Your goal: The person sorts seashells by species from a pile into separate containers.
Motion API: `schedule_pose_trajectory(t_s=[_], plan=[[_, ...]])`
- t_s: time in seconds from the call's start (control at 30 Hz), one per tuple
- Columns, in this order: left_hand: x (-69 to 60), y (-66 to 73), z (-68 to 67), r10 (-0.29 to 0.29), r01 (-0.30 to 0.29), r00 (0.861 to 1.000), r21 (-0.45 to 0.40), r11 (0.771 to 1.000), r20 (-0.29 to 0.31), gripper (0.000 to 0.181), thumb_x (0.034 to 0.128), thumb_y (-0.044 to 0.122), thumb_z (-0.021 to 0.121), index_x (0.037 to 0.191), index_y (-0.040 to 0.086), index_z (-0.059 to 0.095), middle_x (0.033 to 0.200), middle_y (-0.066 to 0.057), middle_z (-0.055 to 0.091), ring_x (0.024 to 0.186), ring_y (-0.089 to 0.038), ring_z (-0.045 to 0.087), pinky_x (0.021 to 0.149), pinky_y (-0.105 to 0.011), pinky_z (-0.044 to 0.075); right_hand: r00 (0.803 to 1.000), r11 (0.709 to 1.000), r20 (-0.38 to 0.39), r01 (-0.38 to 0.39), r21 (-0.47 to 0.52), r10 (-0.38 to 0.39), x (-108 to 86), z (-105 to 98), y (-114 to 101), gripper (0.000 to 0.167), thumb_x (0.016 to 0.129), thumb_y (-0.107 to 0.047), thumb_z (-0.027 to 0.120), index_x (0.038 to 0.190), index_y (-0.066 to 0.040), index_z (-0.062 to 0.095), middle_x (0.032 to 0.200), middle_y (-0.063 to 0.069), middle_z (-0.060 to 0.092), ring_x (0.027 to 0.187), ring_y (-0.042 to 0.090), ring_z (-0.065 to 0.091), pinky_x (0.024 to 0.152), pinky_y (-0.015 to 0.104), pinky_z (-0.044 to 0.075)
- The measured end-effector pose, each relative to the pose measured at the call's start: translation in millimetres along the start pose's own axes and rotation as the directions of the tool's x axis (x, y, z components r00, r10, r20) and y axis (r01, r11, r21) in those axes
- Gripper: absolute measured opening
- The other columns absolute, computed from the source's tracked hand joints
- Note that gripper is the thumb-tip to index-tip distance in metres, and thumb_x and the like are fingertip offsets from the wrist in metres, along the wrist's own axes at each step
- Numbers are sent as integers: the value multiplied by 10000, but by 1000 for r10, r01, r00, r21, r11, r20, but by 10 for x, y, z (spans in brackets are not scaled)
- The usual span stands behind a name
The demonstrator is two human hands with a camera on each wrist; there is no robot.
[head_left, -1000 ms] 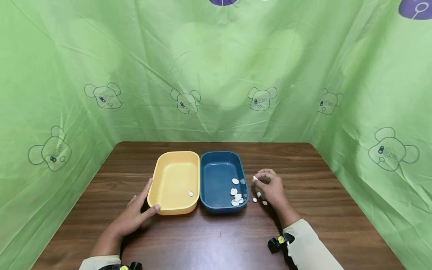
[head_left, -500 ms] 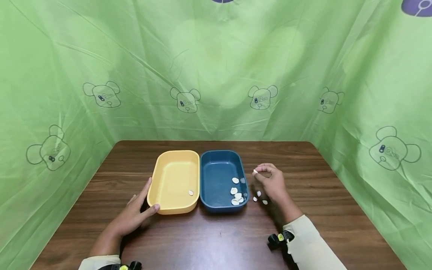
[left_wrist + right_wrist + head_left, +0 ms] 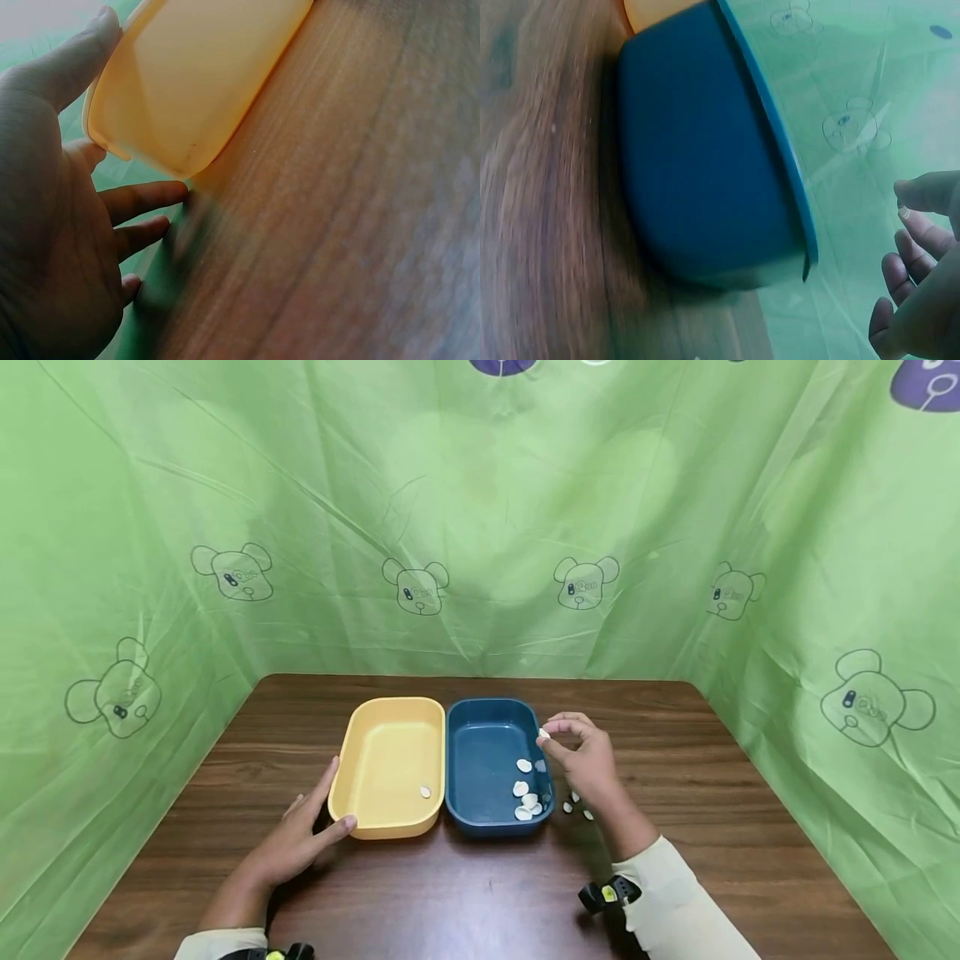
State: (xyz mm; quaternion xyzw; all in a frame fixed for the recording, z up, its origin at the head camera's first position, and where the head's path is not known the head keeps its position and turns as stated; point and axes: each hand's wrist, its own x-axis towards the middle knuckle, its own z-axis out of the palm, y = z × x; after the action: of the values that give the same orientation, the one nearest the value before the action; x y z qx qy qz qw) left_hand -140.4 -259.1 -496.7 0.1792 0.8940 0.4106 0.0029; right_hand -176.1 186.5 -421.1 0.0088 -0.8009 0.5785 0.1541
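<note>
My right hand (image 3: 592, 764) pinches a small white shell-like piece (image 3: 544, 734) between thumb and fingertips, at the right rim of the blue bin (image 3: 491, 702). Several white flat pieces (image 3: 522, 789) lie inside that bin, mostly toward its near right corner. My left hand (image 3: 300, 839) rests against the left side and near left corner of the yellow bin (image 3: 397, 831), its fingers fairly straight. In the left wrist view the thumb touches the yellow bin's rim (image 3: 106, 144). One small white teardrop-shaped piece (image 3: 425, 792) lies in the yellow bin.
Small white pieces (image 3: 567, 807) lie on the brown wooden table (image 3: 480, 893) to the right of the blue bin, partly behind my right wrist. The two bins stand side by side. A green curtain (image 3: 487, 635) surrounds the table's back and sides.
My right hand has lifted the white piece off the table area and carried it left to the blue bin's right rim. The left hand stays on the yellow bin.
</note>
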Motion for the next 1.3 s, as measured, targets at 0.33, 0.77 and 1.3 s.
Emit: schedule_pose_trajectory(t_s=[0.33,0.77,1.3], plan=[[0,3,-3,7,-7,1000,1,1000,-1,976,1056,342,694,1782,278,44,1800,-289,169,1576,-683,228,1212,-896,51,997,998,50,60,29,-61,-66,296,-161,103,908,36,837,1004,46,801,1223,190,702,1216,276,631,850,145,474],[6,4,-4,10,-10,1000,-9,1000,3,977,1053,349,693,1783,209,59,1804,-284,161,1582,-678,216,1222,-887,44,980,994,171,110,-21,-105,-215,691,-289,56,928,-13,833,977,-24,809,1201,128,721,1225,311,648,996,404,508],[18,-16,2,6,-6,1000,12,1000,-5,972,1051,350,702,1782,194,81,1801,-281,188,1574,-677,247,1211,-895,78,932,982,333,174,-73,-140,-428,1186,-417,99,887,-52,874,932,-29,789,1210,125,678,1203,303,636,1084,505,532]])
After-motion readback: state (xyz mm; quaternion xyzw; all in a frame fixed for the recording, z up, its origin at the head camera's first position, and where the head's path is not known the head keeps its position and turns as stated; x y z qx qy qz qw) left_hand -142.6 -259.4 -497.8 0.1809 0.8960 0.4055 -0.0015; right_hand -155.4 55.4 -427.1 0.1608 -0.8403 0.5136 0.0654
